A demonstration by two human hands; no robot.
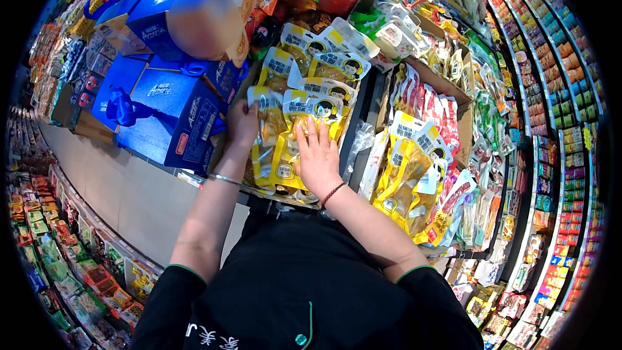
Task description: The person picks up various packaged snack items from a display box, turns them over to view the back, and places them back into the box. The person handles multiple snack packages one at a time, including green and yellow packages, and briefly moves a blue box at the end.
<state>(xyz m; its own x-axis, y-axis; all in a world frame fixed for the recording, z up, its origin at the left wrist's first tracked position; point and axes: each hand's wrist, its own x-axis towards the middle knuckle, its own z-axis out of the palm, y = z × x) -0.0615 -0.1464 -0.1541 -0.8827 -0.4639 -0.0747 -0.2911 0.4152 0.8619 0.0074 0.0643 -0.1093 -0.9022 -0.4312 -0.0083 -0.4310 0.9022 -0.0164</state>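
Observation:
Several yellow and clear vacuum packs of duck legs (286, 155) lie overlapping in an open box before me. My right hand (318, 155) rests flat on the front pack, its fingers spread over the lower edge of the white header. At the box's left side, my left hand (244, 124) touches the upper left edge of another pack (265, 107); its fingers are partly hidden, and whether they pinch the pack cannot be told. More packs with white and yellow headers (340, 65) lie behind these. Similar yellow packs (401, 170) are heaped to the right, beside red-and-white packs (427, 107).
Blue gift boxes with ribbon handles (160, 92) are stacked close on the left. A black divider (362, 116) runs along the right of the packs, with crumpled clear plastic (362, 143) on it. Cardboard trays (437, 78) and curved shelves of packaged goods (544, 107) stand farther right.

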